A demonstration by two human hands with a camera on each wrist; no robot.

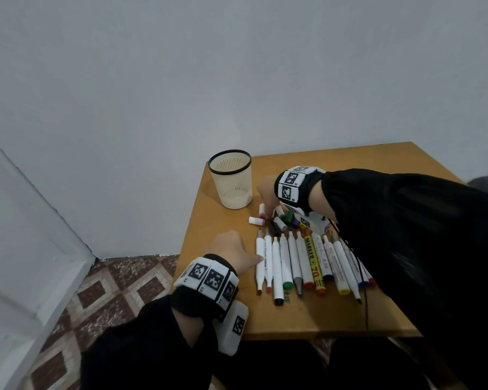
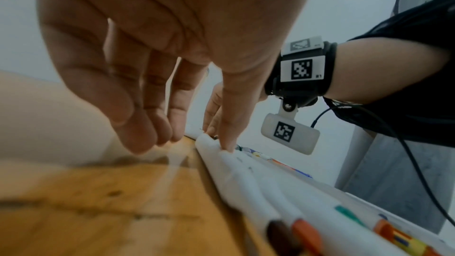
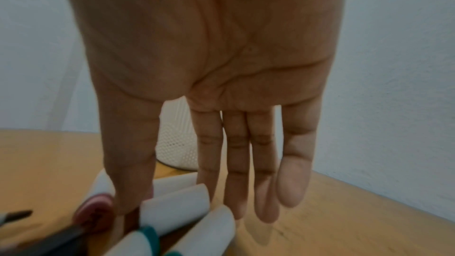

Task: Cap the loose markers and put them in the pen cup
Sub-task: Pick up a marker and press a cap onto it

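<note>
Looks like the very start: right hand hangs flat, fingers straight and holding nothing, tips just over the loose caps. Left hand is relaxed, thumb touching the leftmost marker. Next: pinch a matching cap. The mesh pen cup, beyond the fingertips, looks empty

Pen cup mouth unobstructed; loose caps crowd table beside it.

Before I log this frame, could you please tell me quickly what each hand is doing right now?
Left hand: open, thumb tip touching the leftmost marker, gripping nothing.
Right hand: open, fingers straight, reaching down into the loose caps, holding none.
</note>
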